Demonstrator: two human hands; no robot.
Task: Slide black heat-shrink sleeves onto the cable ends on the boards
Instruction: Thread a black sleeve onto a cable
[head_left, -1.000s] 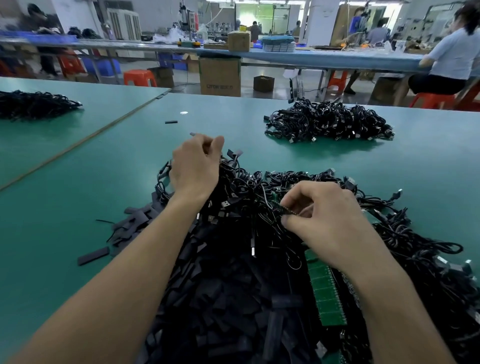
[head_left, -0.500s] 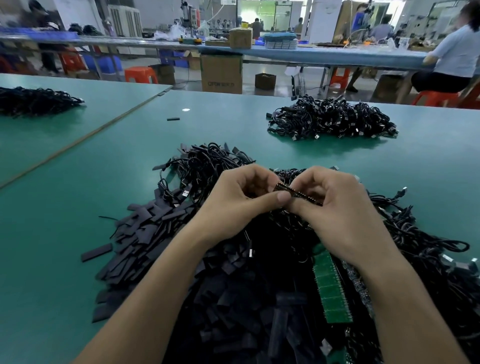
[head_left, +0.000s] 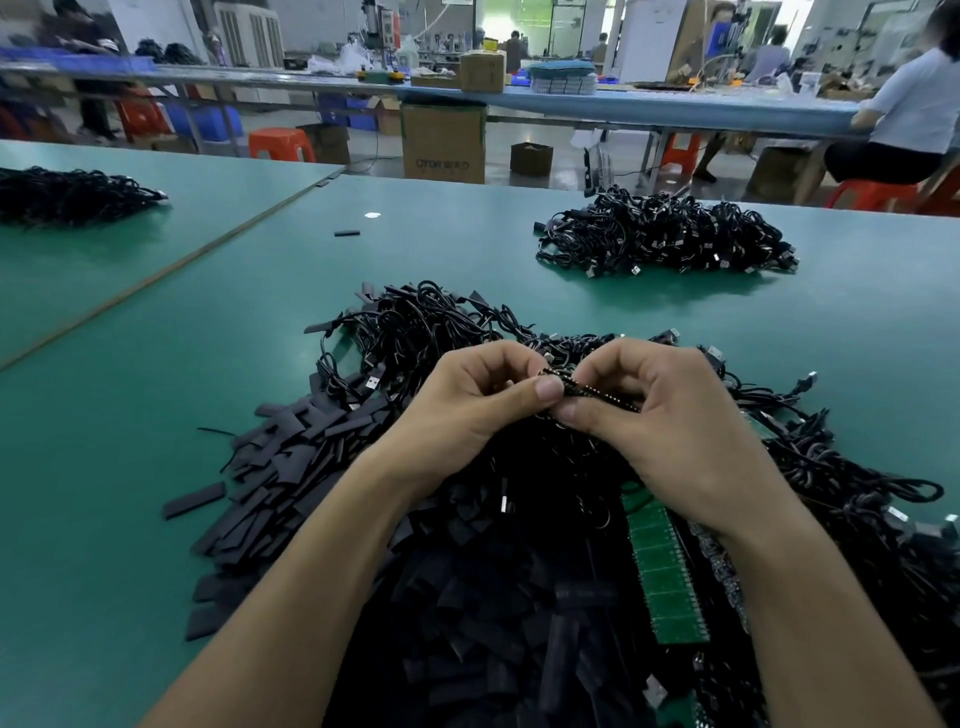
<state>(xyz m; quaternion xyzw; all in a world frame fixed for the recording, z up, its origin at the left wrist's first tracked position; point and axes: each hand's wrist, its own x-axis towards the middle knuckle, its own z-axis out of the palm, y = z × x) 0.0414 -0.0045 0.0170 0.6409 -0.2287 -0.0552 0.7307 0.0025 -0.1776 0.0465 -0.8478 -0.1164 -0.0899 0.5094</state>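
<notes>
Both hands meet at the centre of the frame, above a big tangle of black cables (head_left: 431, 332). The left hand (head_left: 467, 410) is curled, its thumb and forefinger pinching the left end of a narrow dark strip (head_left: 597, 393) dotted with gold points. The right hand (head_left: 670, 431) grips the rest of the strip, fingers folded around it. Whether a sleeve already sits on the strip I cannot tell. At centre-left lies a loose pile of flat black heat-shrink sleeves (head_left: 291, 467), spilling under the forearms. A green board (head_left: 667, 582) lies flat at lower right, just beneath the right wrist. On the green table (head_left: 156, 364), a second cable heap (head_left: 665, 234) sits at upper right, a third heap (head_left: 67, 195) at upper left, and a lone sleeve (head_left: 347, 233) between them.
</notes>
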